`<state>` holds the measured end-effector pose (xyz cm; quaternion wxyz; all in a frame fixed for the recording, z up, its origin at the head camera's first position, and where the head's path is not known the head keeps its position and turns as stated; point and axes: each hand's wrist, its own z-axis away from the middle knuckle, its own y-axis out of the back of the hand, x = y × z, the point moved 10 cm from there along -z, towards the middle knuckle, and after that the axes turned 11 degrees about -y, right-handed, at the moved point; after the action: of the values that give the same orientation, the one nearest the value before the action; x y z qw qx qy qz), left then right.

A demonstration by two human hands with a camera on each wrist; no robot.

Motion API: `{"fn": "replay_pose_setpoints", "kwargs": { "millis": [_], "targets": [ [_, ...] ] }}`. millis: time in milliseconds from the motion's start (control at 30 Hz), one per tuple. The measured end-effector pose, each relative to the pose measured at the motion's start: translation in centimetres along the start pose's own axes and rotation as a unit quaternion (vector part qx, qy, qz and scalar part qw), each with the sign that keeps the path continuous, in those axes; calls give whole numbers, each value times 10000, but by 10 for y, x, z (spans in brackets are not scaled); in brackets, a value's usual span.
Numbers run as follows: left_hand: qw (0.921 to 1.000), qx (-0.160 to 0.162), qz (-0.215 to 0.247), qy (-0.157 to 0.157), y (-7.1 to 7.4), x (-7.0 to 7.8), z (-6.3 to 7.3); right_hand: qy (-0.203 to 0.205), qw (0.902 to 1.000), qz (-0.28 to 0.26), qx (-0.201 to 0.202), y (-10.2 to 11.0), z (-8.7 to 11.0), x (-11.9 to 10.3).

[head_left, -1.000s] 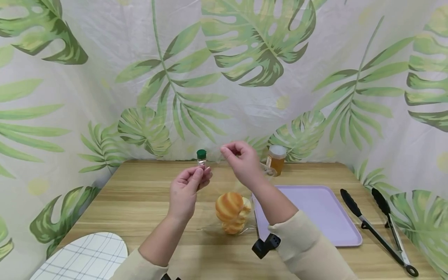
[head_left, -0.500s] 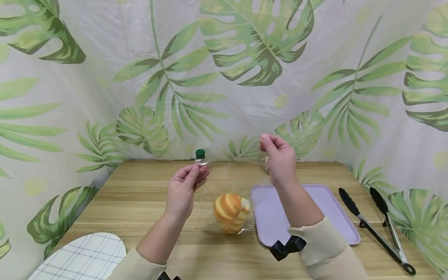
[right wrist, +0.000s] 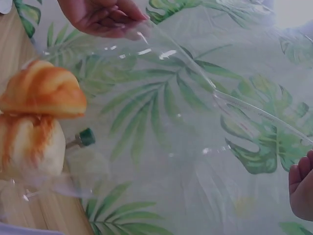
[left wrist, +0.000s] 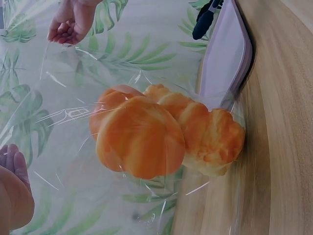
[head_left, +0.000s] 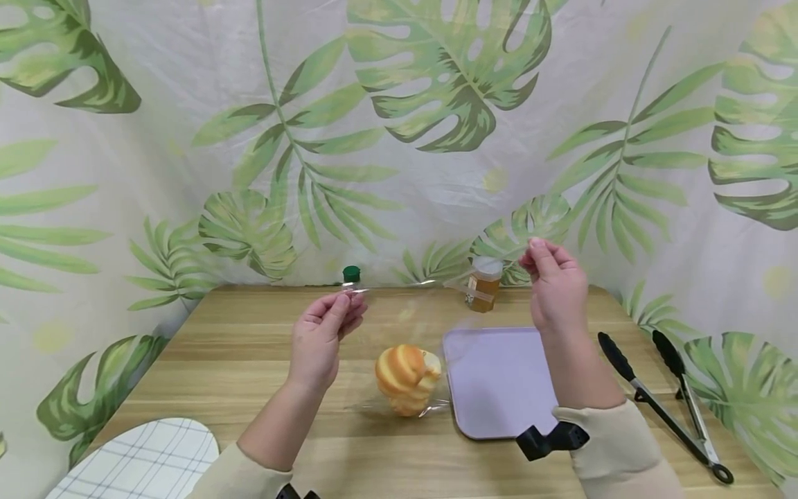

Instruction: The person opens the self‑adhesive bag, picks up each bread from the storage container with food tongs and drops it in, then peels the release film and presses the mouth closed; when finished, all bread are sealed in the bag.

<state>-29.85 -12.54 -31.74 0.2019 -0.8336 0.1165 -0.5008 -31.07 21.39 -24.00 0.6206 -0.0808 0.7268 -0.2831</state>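
Observation:
A clear plastic bag [right wrist: 144, 51] with several golden bread rolls [head_left: 402, 374] inside hangs low over the middle of the table. At its top left corner my left hand [head_left: 316, 339] pinches the bag between thumb and fingers. My right hand [head_left: 560, 294], raised farther right, pinches the end of a thin clear strip [right wrist: 261, 113] with faint print. In the right wrist view this strip runs from the bag's upper edge to the right fingers. The left wrist view shows the rolls [left wrist: 142, 137] close up through the glinting plastic.
A lilac tray [head_left: 501, 388] lies right of the bag, with black-tipped tongs [head_left: 670, 409] beyond it. At the back stand a green-capped bottle [head_left: 352, 274] and a honey-coloured jar [head_left: 484, 285]. A checked white round board or mat [head_left: 140, 461] sits front left.
My right hand has moved steadily to the right, away from the left hand, drawing the clear strip out along the bag's top. The left hand has stayed nearly in place, holding the bag.

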Motion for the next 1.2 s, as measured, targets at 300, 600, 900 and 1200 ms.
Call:
{"fn": "replay_pose_setpoints", "kwargs": {
  "millis": [300,600,900,1200],
  "targets": [
    [10000,-9,49,-13,4,1,-2,260,9947,-954,289,39,-6,-22],
    [9999,87,34,100,5,-2,-3,249,9861,-1478,720,84,-11,-37],
    [9998,58,149,81,4,-1,-3,167,9735,-2068,967,118,-13,-48],
    [9999,94,-23,97,7,-4,-3,647,9587,-2640,838,141,-11,-70]
  ]
}}
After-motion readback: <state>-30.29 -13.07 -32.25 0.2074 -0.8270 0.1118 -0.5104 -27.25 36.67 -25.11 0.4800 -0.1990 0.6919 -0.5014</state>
